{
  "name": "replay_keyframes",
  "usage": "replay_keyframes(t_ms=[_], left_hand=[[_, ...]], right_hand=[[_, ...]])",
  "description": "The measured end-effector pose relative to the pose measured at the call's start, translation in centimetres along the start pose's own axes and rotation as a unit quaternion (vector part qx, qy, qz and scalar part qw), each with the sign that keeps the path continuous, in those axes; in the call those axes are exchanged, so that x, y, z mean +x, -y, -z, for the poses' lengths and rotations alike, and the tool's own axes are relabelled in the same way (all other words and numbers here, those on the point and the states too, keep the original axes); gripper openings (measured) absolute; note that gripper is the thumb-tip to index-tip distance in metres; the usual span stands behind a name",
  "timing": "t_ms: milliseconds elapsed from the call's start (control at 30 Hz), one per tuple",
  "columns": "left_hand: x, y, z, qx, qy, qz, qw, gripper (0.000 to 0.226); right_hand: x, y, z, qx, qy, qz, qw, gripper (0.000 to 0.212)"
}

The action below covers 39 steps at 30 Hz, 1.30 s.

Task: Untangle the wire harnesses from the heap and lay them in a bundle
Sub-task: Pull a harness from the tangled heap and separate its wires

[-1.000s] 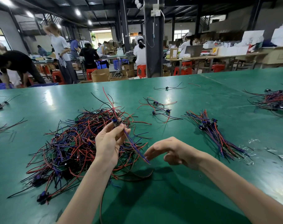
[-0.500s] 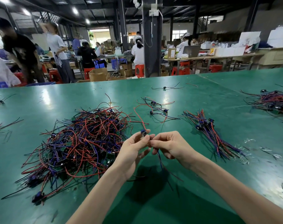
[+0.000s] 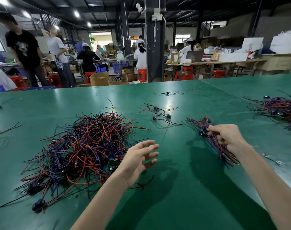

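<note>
Laying a freed harness (image 3: 203, 131) onto the bundle (image 3: 197, 122) looks like the step in hand. The right hand (image 3: 227, 136) hovers over the bundle on the right side of the green bench (image 3: 42, 110), its grip closed, fingertips pinching what seems to be the harness by its small blue plug, though blur makes the exact hold hard to read. The left hand (image 3: 138, 160) floats above the bench just beside the heap (image 3: 85, 143), its grip wide open, fingers spread, holding nothing. To do this well, I would judge, the plug should come down level with the other plugs at the far end of the bundle, with its wires running the same way as those beneath, and the release should wait until the wires lie flat. The heap is a large knot of red, blue and black wires, so most of the task lies ahead. A few loose harnesses (image 3: 159, 113) lie between heap and bundle. No brand, label or writing can be read on the wires or plugs, and the boxes and white sheets behind the bench are too blurred to make out.
</note>
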<state>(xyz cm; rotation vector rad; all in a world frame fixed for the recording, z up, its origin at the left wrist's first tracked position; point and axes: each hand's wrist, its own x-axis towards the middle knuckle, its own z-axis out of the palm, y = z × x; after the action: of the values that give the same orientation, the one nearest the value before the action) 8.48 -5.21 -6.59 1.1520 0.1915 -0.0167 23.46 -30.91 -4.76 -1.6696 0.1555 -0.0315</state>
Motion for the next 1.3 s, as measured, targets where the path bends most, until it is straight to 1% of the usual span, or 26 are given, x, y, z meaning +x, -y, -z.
replay_keyframes(t_ms=[67,100,200,333,400,500,567,600,633,667,700,733,767,800,833,900,967,1000,1067,1133,1200,1267,1300], left_hand=[[0.0,0.0,0.1,0.004,-0.003,0.001,1.000,0.024],[0.0,0.0,0.2,0.005,-0.004,0.001,1.000,0.024],[0.0,-0.1,0.3,0.005,-0.006,-0.001,1.000,0.023],[-0.1,0.0,0.2,0.033,-0.006,0.000,0.999,0.020],[-0.2,0.1,0.1,0.054,0.002,0.006,0.999,0.018],[-0.3,0.3,-0.1,0.069,0.014,0.010,0.997,0.017],[-0.3,0.3,-0.2,0.082,0.006,-0.008,0.997,0.015],[-0.3,0.3,-0.4,0.108,-0.009,-0.032,0.994,0.014],[-0.3,0.4,-0.4,0.165,-0.034,-0.071,0.983,0.015],[-0.3,0.6,-0.4,0.255,-0.065,-0.126,0.956,0.015],[-0.3,0.9,-0.2,0.361,-0.091,-0.189,0.909,0.015],[-0.4,1.2,-0.1,0.454,-0.101,-0.243,0.851,0.015],[-0.5,1.5,0.0,0.518,-0.101,-0.283,0.801,0.016],[-0.5,1.8,0.0,0.551,-0.099,-0.307,0.770,0.017],[-0.7,2.0,0.0,0.566,-0.105,-0.317,0.754,0.018],[-0.8,2.2,-0.1,0.584,-0.158,-0.323,0.728,0.018],[-0.9,2.0,-0.2,0.599,-0.219,-0.326,0.698,0.018],[-0.9,1.7,-0.3,0.602,-0.241,-0.329,0.686,0.018],[-1.0,0.8,-0.3,0.597,-0.275,-0.337,0.674,0.018],[-0.9,-0.9,0.2,0.579,-0.311,-0.341,0.671,0.020],[-0.2,-3.4,1.7,0.546,-0.349,-0.336,0.684,0.024],[1.1,-6.1,3.9,0.527,-0.376,-0.298,0.701,0.029],[1.9,-7.4,5.1,0.538,-0.388,-0.269,0.699,0.031]], right_hand=[[0.6,-0.6,0.5,-0.051,-0.028,-0.037,0.998,0.012],[0.7,-0.8,0.6,-0.080,-0.040,-0.042,0.995,0.013],[0.6,-0.9,0.6,-0.195,-0.078,0.002,0.978,0.017],[0.1,-0.8,0.0,-0.345,-0.139,0.037,0.927,0.004],[-0.2,-0.8,-0.3,-0.395,-0.154,0.055,0.904,0.012],[-0.7,-0.7,-0.8,-0.455,-0.163,0.068,0.873,0.014],[-1.0,-0.6,-1.0,-0.487,-0.167,0.077,0.854,0.017],[-1.1,-0.5,-1.1,-0.497,-0.171,0.089,0.846,0.018],[-1.2,-0.4,-1.2,-0.503,-0.176,0.108,0.839,0.018],[-1.4,-0.4,-1.4,-0.503,-0.183,0.135,0.834,0.018],[-1.6,-0.3,-1.6,-0.497,-0.190,0.168,0.830,0.017],[-1.8,-0.3,-1.9,-0.489,-0.191,0.203,0.827,0.016],[-2.2,-0.2,-2.3,-0.480,-0.187,0.237,0.824,0.014],[-2.5,-0.2,-2.7,-0.473,-0.177,0.264,0.822,0.013],[-2.9,-0.2,-3.3,-0.471,-0.160,0.284,0.820,0.012],[-3.5,-0.5,-4.4,-0.489,-0.103,0.295,0.814,0.012],[-3.9,-1.3,-5.5,-0.520,-0.044,0.278,0.807,0.014],[-4.0,-1.8,-5.8,-0.531,-0.024,0.269,0.803,0.015],[-4.0,-2.6,-6.1,-0.544,-0.014,0.259,0.798,0.014],[-4.0,-3.1,-6.0,-0.547,-0.018,0.255,0.797,0.013],[-3.8,-3.5,-6.1,-0.542,-0.023,0.256,0.800,0.012],[-3.8,-3.8,-6.3,-0.528,-0.019,0.261,0.808,0.012],[-3.9,-3.9,-6.5,-0.520,-0.009,0.264,0.812,0.013]])
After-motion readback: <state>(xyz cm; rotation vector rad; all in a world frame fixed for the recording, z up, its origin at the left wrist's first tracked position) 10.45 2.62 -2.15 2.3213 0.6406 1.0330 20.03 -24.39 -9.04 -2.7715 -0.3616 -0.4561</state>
